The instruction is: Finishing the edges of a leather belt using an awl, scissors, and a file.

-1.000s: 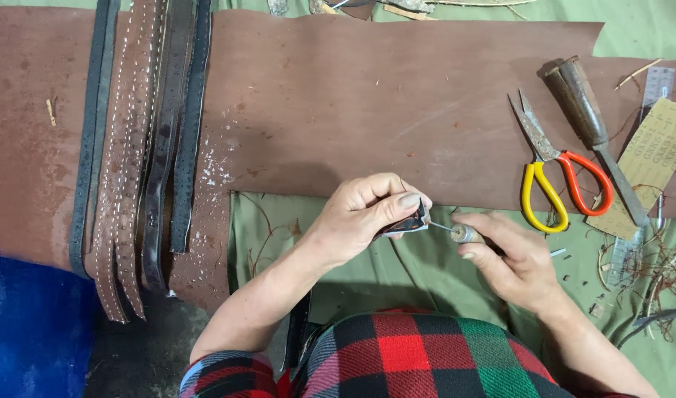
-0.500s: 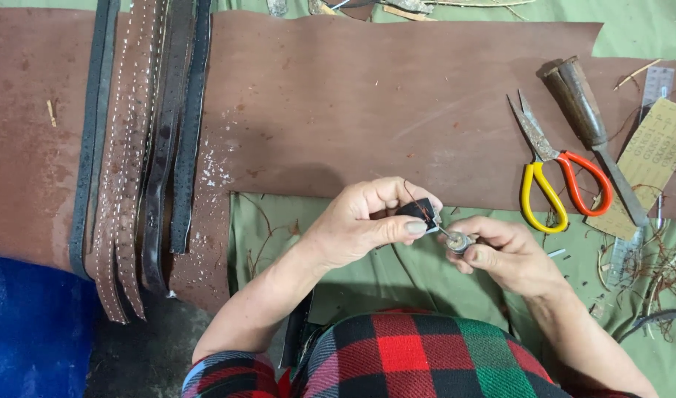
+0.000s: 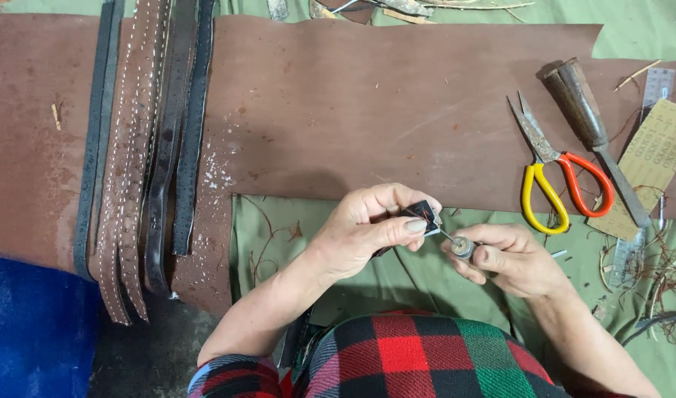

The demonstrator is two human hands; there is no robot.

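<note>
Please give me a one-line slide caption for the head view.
Left hand pinches dark leather piece; right hand holds awl against it.

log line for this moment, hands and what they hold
left hand: pinches dark leather piece | right hand: holds awl, tip at piece

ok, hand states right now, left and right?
Left hand: closed on a small dark leather piece.
Right hand: closed on a metal-tipped awl.

— Which colours are seen on the scissors (image 3: 555, 173)?
— One yellow handle, one orange-red. The leather sheet (image 3: 367, 110) is brown.
— And the cloth (image 3: 279, 236) beneath?
— Pale green. The sleeves (image 3: 419, 361) are checked red, black and green.
</note>
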